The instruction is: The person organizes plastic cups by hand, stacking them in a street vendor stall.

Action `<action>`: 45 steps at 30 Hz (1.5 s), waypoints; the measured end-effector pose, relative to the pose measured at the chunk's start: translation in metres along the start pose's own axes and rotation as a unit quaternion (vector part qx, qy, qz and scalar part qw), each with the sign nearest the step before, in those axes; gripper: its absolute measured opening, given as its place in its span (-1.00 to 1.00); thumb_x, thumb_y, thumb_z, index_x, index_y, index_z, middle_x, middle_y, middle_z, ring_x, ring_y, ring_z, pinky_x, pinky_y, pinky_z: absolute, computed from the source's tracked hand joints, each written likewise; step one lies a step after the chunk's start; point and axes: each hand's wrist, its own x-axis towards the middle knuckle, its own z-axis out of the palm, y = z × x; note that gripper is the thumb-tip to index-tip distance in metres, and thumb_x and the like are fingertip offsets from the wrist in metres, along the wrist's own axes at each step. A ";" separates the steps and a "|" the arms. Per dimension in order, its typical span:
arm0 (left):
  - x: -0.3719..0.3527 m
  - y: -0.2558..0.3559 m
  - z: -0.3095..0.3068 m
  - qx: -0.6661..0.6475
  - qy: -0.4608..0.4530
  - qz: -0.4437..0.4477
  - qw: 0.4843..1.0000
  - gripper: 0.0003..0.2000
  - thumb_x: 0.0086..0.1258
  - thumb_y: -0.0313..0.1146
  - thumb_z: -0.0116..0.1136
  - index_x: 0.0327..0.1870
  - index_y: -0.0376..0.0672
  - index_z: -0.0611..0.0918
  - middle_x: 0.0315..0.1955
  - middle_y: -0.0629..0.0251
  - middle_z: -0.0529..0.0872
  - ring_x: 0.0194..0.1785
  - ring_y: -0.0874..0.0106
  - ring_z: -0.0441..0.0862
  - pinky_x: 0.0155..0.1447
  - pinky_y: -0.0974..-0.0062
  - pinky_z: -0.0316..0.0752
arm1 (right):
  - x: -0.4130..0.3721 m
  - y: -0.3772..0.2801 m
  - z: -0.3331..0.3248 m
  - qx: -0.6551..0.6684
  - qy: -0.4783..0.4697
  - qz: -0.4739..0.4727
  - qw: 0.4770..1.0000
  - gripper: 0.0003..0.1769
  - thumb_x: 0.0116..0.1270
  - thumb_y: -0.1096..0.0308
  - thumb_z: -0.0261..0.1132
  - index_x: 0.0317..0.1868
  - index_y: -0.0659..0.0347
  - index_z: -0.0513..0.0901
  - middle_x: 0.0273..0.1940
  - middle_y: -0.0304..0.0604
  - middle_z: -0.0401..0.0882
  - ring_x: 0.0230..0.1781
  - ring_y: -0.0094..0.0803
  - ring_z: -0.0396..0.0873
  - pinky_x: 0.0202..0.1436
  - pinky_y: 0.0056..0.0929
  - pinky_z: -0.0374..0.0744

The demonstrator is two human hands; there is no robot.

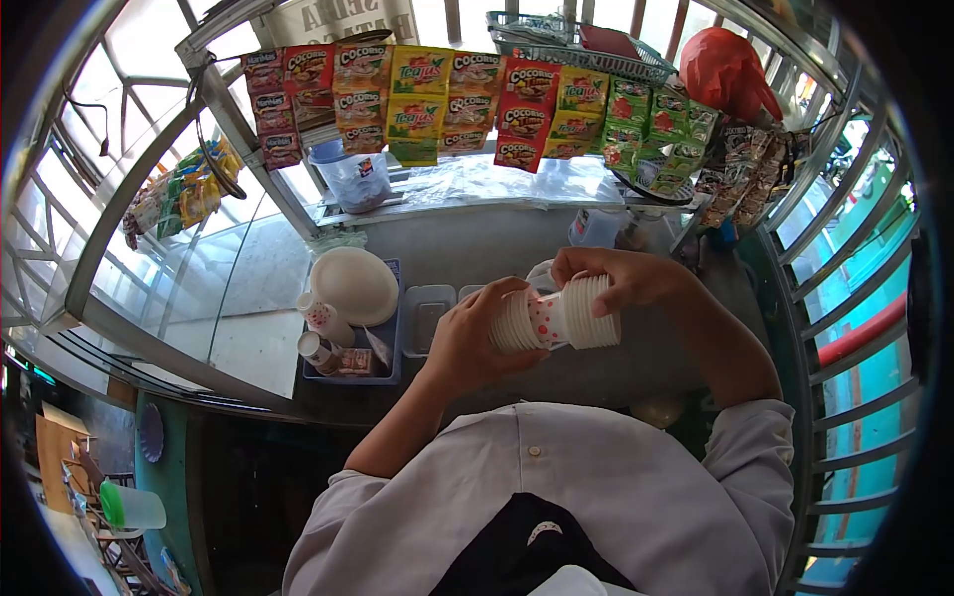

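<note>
Nested white paper cups with red dots (546,320) lie sideways between my two hands, in front of my chest. The fingers of my left hand (465,343) wrap round the left group of rims. My right hand (628,278) grips the right group of rims from above, thumb along the side. Between the two groups a dotted cup wall shows. A piece of clear plastic (541,276) shows just behind the cups, near my right fingertips.
At left on the counter, a blue tray (394,343) holds a white round lid (353,285) and more paper cups (326,320). Beside it sits a clear container (428,316). Drink sachets (417,84) hang in strips ahead. Metal bars (845,368) line the right side.
</note>
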 end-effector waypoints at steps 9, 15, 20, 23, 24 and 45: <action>0.026 0.009 0.022 0.124 0.065 0.065 0.988 -0.26 -0.21 -0.11 0.55 0.14 -0.04 0.55 0.01 0.18 0.67 0.08 0.14 0.62 0.16 0.22 0.50 | -0.041 0.031 -0.032 0.172 -0.002 0.052 0.984 -0.44 0.16 0.15 0.39 0.12 0.10 0.38 -0.01 -0.15 0.46 0.05 -0.34 0.47 0.08 -0.36 0.46; 0.022 -0.008 0.023 0.159 0.147 0.012 0.976 -0.26 -0.19 -0.08 0.54 0.14 -0.04 0.53 0.03 0.21 0.66 0.08 0.14 0.62 0.15 0.20 0.50 | -0.086 0.100 -0.054 0.458 0.097 0.008 0.883 -0.46 0.21 0.16 0.32 0.15 0.12 0.38 0.07 -0.03 0.47 0.04 -0.20 0.55 0.05 -0.25 0.58; 0.007 -0.014 0.034 0.101 0.180 -0.059 0.977 -0.27 -0.20 -0.14 0.57 0.12 -0.07 0.54 -0.04 0.13 0.68 0.03 0.13 0.64 0.11 0.23 0.54 | -0.131 0.256 -0.081 0.520 0.223 -0.030 0.824 -0.38 0.22 0.07 0.31 0.20 0.19 0.37 0.11 0.05 0.44 0.07 -0.05 0.55 0.05 -0.17 0.61; 0.002 -0.017 0.045 0.071 0.169 -0.085 0.979 -0.25 -0.20 -0.15 0.58 0.14 -0.08 0.53 -0.04 0.13 0.68 0.04 0.15 0.65 0.11 0.25 0.54 | -0.116 0.363 -0.078 0.286 0.361 -0.027 0.887 -0.36 0.20 0.15 0.37 0.20 0.23 0.34 0.08 0.07 0.44 0.07 -0.01 0.53 0.09 -0.16 0.59; 0.000 -0.015 0.049 0.048 0.161 -0.097 0.981 -0.25 -0.20 -0.17 0.59 0.15 -0.09 0.53 -0.04 0.13 0.68 0.04 0.17 0.65 0.11 0.26 0.54 | -0.105 0.348 -0.064 0.298 0.496 -0.003 0.816 -0.30 0.13 0.19 0.43 0.20 0.25 0.32 0.07 0.06 0.43 0.07 -0.04 0.52 0.08 -0.19 0.57; -0.038 -0.012 0.046 -0.002 0.212 -0.127 0.969 -0.27 -0.12 -0.28 0.60 0.15 -0.21 0.49 -0.06 0.21 0.67 -0.01 0.40 0.65 0.11 0.41 0.54 | -0.050 0.356 -0.005 -0.077 0.610 0.132 0.778 0.04 -0.12 0.23 0.60 0.35 0.28 0.21 0.12 0.07 0.42 0.18 -0.10 0.46 0.20 -0.24 0.48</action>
